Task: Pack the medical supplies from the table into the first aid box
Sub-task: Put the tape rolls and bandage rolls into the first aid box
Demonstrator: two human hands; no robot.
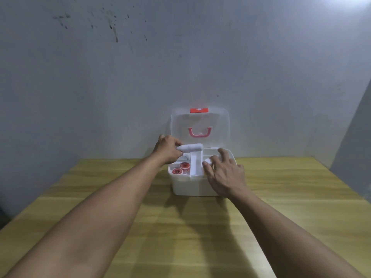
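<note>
A white first aid box (pixel 188 186) stands open at the far middle of the wooden table, its clear lid (pixel 216 125) upright with a pink handle and a red clasp. My left hand (pixel 167 150) holds a white bandage roll (pixel 192 147) level above the box's left half. My right hand (pixel 224 173) rests over the right side of the inner tray, fingers spread and touching a small white item (pixel 208 161); whether it grips it is unclear. Two red-centred tape rolls (pixel 181 168) lie in the tray's front left compartment.
The wooden table (pixel 180 237) stretches from the box toward me. A grey wall (pixel 180 67) rises right behind the box. The table's left edge runs diagonally at the left, with dark floor beyond it.
</note>
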